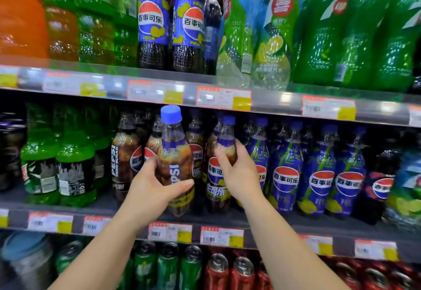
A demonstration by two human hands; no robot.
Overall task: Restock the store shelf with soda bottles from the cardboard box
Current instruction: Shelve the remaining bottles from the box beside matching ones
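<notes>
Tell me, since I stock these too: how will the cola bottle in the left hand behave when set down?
The cola bottle looks nearly full, so probably heavy for its size. It is tall and narrow, so it may tip if nudged. The left hand wraps its smooth plastic label, which could slip.

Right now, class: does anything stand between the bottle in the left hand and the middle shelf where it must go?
Yes. The left hand holds a Pepsi bottle in front of the middle shelf; Pepsi bottles already fill the row behind it. The right hand grips one neighbouring bottle.

Bright, even light; blurred, warped edges.
</notes>
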